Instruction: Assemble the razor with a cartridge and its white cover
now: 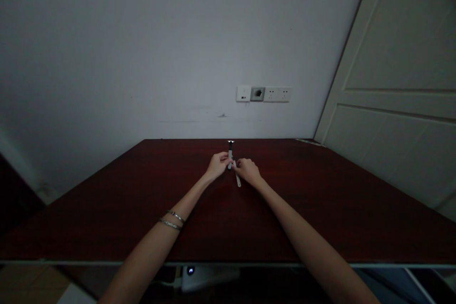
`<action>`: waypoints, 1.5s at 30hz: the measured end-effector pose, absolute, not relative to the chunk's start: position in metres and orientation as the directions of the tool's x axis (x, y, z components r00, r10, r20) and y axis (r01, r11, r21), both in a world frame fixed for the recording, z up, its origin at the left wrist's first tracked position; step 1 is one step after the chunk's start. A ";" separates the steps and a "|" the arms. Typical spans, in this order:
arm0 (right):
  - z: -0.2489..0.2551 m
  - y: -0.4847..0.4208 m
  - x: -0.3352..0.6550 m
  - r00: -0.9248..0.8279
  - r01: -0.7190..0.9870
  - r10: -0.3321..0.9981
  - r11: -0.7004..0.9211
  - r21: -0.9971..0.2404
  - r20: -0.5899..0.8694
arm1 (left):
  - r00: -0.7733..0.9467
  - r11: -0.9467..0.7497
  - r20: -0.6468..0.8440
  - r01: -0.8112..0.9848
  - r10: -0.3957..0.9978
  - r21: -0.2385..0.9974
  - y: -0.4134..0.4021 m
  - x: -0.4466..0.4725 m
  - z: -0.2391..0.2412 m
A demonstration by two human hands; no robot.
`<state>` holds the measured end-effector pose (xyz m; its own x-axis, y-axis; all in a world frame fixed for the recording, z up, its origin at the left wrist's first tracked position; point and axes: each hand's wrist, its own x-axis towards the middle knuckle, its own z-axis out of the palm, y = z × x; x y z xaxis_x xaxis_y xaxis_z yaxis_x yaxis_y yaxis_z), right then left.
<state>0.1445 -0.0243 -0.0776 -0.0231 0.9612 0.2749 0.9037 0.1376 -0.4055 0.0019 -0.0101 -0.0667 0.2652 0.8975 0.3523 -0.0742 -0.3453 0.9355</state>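
Two bracelets (173, 220) on left forearm, near-left. Left hand (217, 166) at table centre, fingers pinched on the dark slim tool (230, 153), which stands about upright, long axis near-to-far, bright tip pointing to the far wall. Just right, a white strip (237, 179) slants from the tool toward the near right, lying on or just above the table. Right hand (247, 171) curled closed on the strip's upper end, touching the tool. Dark red table (320, 199), dim room. Grey wall (142, 57) behind with a row of sockets (263, 94); pale door (402, 95) far right.
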 end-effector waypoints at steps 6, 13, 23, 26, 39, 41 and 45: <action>-0.086 -0.040 0.121 -0.068 0.944 0.970 0.139 -0.300 0.235 | 0.273 -0.351 0.352 -0.055 0.895 0.935 -0.009 0.000 -0.067; -0.062 -0.032 0.141 -0.104 0.914 0.966 0.187 -0.360 0.238 | 0.293 -0.374 0.366 -0.031 0.883 0.927 -0.007 -0.001 -0.067; -0.039 -0.033 0.236 -0.182 0.595 0.735 0.611 -0.521 0.653 | 0.399 -0.678 0.551 0.356 0.732 0.643 -0.011 -0.017 -0.065; -0.034 -0.045 0.235 -0.196 0.539 0.722 0.645 -0.542 0.664 | 0.404 -0.715 0.590 0.389 0.699 0.581 -0.015 -0.018 -0.063; -0.030 -0.053 0.226 -0.299 0.506 0.742 0.656 -0.560 0.599 | 0.412 -0.747 0.626 0.436 0.662 0.503 -0.015 -0.021 -0.066; -0.030 -0.053 0.220 -0.306 0.483 0.728 0.674 -0.559 0.613 | 0.423 -0.758 0.632 0.425 0.649 0.494 -0.015 -0.021 -0.066; -0.031 -0.054 0.218 -0.343 0.476 0.718 0.689 -0.547 0.606 | 0.426 -0.763 0.636 0.421 0.644 0.491 -0.016 -0.020 -0.066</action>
<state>0.2180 -0.0537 -0.0306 -0.3426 0.7181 0.6058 0.4759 0.6886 -0.5471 -0.0196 -0.0156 -0.0659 0.4257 0.6441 0.6356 0.4211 -0.7627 0.4909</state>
